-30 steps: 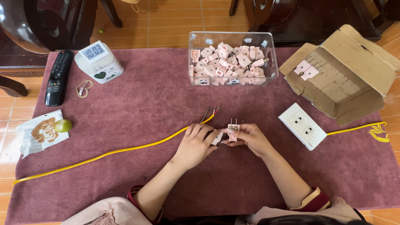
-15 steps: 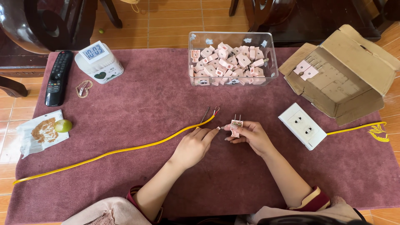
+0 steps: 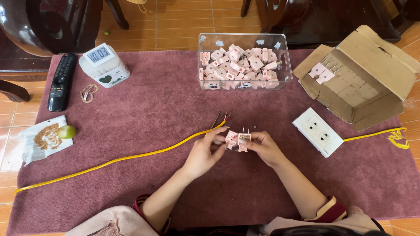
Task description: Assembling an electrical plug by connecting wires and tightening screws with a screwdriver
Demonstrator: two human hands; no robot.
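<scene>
- So both hands meet near the centre of the frame, on the maroon cloth (image 3: 144, 113). The right hand (image 3: 262, 147) pinches a pink plug body (image 3: 243, 140) with its two metal prongs pointing up toward the top of the frame.
- The left hand (image 3: 204, 153) has closed its fingertips on the other pink plug half (image 3: 230, 139), right against the first piece. Half a second ago that hand sat a bit apart from the plug, and the right hand held it alone, so the two pieces have just been brought together.
- My read: the shell is being opened or fitted, can't tell which from here.
- The yellow cable (image 3: 131, 156) lies untouched, its bared wire ends (image 3: 221, 118) just above the left fingers. It hasn't budged across the frames.
- Upper centre: clear plastic bin (image 3: 243, 83) full of pink plugs.
- Right side: white double socket (image 3: 318, 132) and an open cardboard box (image 3: 356, 78).
- Upper left: white digital clock (image 3: 104, 65) and black remote (image 3: 61, 81). Left edge: a small green fruit (image 3: 67, 131).
</scene>
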